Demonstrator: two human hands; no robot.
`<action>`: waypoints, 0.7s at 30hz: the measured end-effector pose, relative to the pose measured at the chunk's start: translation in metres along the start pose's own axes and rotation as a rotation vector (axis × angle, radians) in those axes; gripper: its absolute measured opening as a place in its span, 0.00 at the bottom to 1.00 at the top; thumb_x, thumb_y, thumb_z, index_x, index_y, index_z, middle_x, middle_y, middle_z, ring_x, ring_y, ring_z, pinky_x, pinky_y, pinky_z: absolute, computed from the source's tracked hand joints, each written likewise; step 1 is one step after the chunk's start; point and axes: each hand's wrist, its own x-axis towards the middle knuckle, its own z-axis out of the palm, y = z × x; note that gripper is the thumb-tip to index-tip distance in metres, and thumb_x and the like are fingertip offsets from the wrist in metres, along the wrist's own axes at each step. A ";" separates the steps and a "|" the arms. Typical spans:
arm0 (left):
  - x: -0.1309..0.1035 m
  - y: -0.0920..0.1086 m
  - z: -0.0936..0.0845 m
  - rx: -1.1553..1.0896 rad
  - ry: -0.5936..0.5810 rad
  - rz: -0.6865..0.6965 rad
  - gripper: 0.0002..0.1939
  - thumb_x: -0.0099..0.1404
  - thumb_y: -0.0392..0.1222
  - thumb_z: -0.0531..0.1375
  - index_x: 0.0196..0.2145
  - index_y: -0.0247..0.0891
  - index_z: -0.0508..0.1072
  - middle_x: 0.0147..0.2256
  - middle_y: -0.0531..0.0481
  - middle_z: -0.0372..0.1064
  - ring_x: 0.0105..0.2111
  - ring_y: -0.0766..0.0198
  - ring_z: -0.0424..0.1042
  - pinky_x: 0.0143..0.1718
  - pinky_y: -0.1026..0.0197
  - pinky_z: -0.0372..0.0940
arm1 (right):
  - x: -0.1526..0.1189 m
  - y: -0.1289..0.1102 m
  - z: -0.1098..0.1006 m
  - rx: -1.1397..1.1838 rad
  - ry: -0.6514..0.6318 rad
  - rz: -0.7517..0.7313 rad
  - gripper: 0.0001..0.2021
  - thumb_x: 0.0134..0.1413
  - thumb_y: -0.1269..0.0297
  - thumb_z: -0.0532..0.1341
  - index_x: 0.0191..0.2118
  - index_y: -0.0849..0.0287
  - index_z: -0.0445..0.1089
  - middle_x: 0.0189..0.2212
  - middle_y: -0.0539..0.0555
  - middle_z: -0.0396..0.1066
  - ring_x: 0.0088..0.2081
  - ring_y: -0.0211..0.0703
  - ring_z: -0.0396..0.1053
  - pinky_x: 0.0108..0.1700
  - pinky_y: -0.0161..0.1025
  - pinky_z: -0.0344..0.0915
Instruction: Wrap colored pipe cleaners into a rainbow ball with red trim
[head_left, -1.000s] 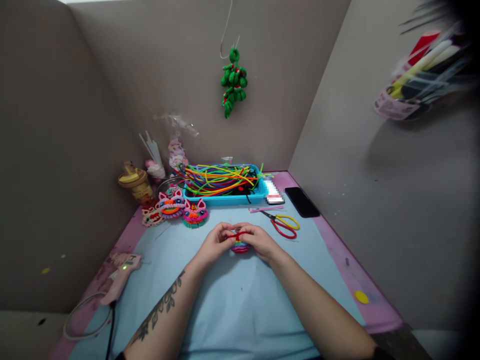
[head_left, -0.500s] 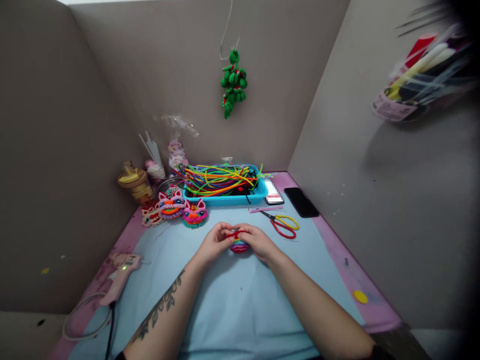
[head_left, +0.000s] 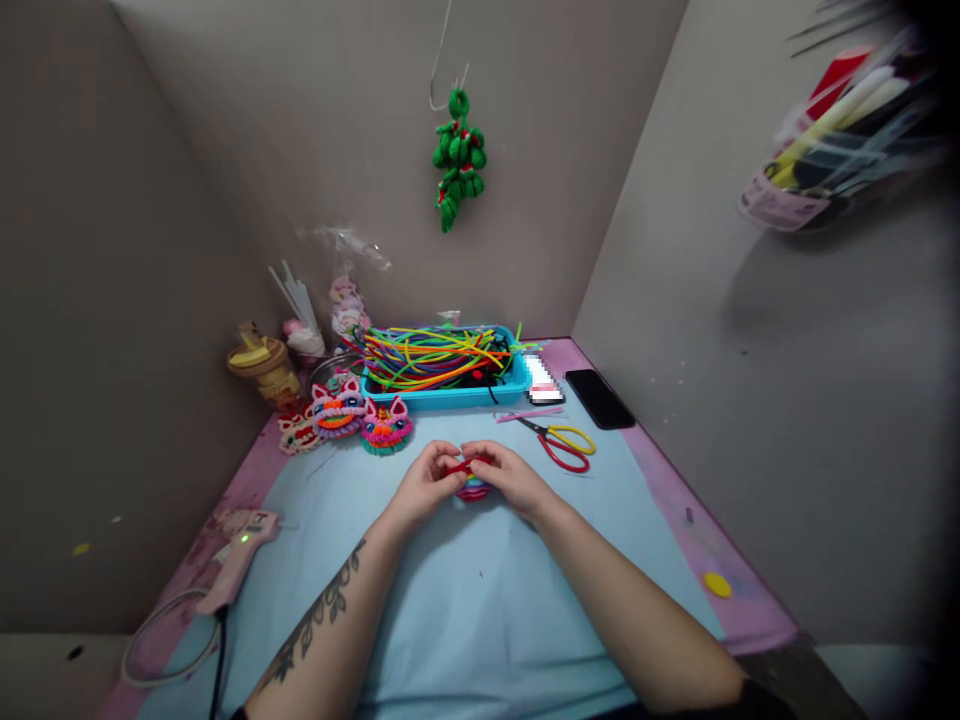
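Note:
A small rounded piece with rainbow stripes (head_left: 474,490), red along its top and apparently made of fuzzy pipe cleaners, is held just above or on the blue cloth. My left hand (head_left: 435,484) pinches its left side, thumb in front and fingers curled behind. On the other side my right hand (head_left: 506,476) grips it in the same way, thumb pressed on the red part. Both hands hide much of its upper edge. Beyond them lie scissors (head_left: 559,442) with one yellow and one red handle, and a pink pipe cleaner (head_left: 529,414).
Behind stands a blue tray (head_left: 442,400) of colourful pipe cleaners. Fuzzy animal-face figures (head_left: 387,428) and a brown cup (head_left: 266,370) are at back left. A pink glue gun (head_left: 238,565) with its cord lies left; a black phone (head_left: 600,399) lies right. A green ornament (head_left: 459,160) hangs above.
The whole view has shifted slightly. My fingers have moved a little on the striped piece, with a small gap now between the fingertips at its top. Both hands still hold it.

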 end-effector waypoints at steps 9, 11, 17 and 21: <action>0.002 -0.002 -0.002 0.045 0.030 0.016 0.23 0.49 0.44 0.69 0.37 0.38 0.62 0.25 0.56 0.69 0.23 0.69 0.68 0.28 0.65 0.58 | -0.006 -0.006 -0.001 -0.620 0.105 -0.364 0.05 0.50 0.70 0.60 0.30 0.56 0.74 0.50 0.58 0.65 0.54 0.49 0.62 0.57 0.48 0.56; 0.002 -0.003 -0.002 0.062 0.025 0.023 0.23 0.49 0.45 0.69 0.38 0.38 0.62 0.25 0.56 0.69 0.24 0.69 0.68 0.29 0.65 0.59 | -0.006 -0.005 0.000 -0.673 0.103 -0.376 0.05 0.49 0.71 0.59 0.29 0.57 0.73 0.49 0.59 0.65 0.55 0.50 0.62 0.56 0.48 0.57; 0.001 -0.001 -0.005 0.029 -0.034 -0.002 0.23 0.49 0.44 0.69 0.39 0.38 0.64 0.29 0.54 0.70 0.27 0.68 0.68 0.30 0.65 0.59 | -0.004 -0.006 -0.001 -0.638 0.093 -0.339 0.04 0.51 0.70 0.57 0.27 0.58 0.68 0.49 0.60 0.65 0.53 0.48 0.64 0.54 0.47 0.59; 0.002 -0.002 -0.009 0.032 -0.025 0.003 0.22 0.49 0.43 0.70 0.38 0.37 0.66 0.32 0.51 0.70 0.30 0.67 0.69 0.32 0.65 0.60 | -0.003 -0.006 -0.003 -0.636 0.102 -0.344 0.05 0.52 0.69 0.56 0.28 0.58 0.66 0.48 0.60 0.65 0.52 0.48 0.64 0.53 0.47 0.60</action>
